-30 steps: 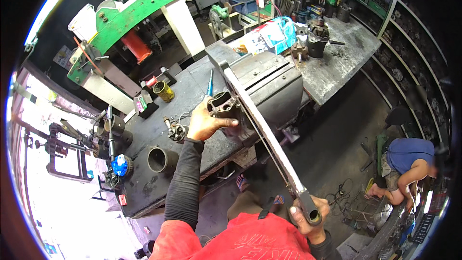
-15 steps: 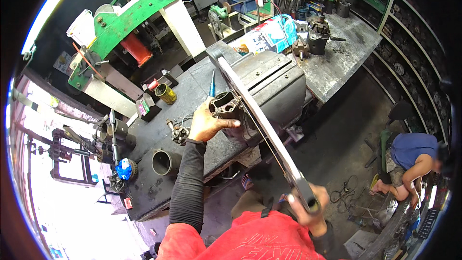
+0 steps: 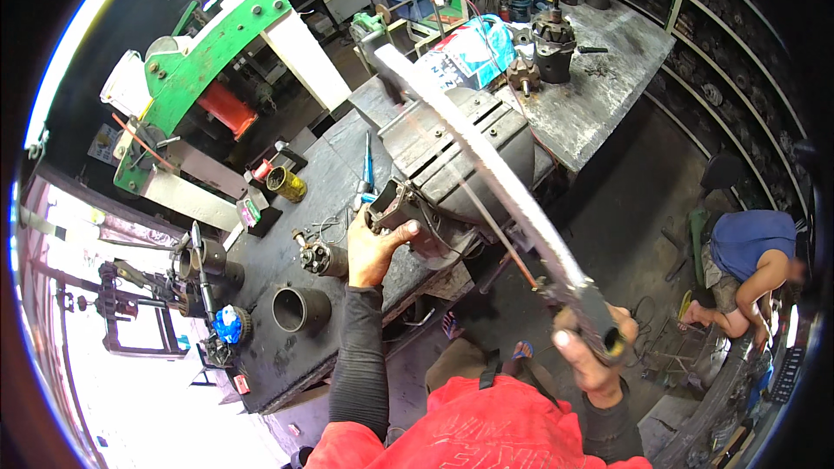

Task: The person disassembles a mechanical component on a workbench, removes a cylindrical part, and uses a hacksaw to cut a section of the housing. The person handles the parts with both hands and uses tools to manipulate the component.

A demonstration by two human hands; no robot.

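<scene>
My right hand (image 3: 595, 352) is wrapped around the handle of a hacksaw (image 3: 491, 161). Its pale frame slants up and away to the far left, with the thin blade (image 3: 497, 230) on its lower left side. My left hand (image 3: 373, 252) grips a dark hollow metal housing (image 3: 397, 203), thumb on the near side. That housing sits against a large grey metal block (image 3: 465, 135) with slots and bolts on top. The saw's frame passes over this block, and its blade stands to the right of the housing. Motion smears the saw somewhat.
On the dark workbench (image 3: 317, 161) lie a blue-handled tool (image 3: 367, 161), a yellow can (image 3: 287, 184), a round metal part (image 3: 321, 258) and a metal cylinder (image 3: 300, 309). A green and white press frame (image 3: 217, 56) stands behind. At right, another person (image 3: 751, 252) bends low.
My right hand has drawn the hacksaw toward me and to the right. The left hand still holds the housing. The whole view has shifted slightly.
</scene>
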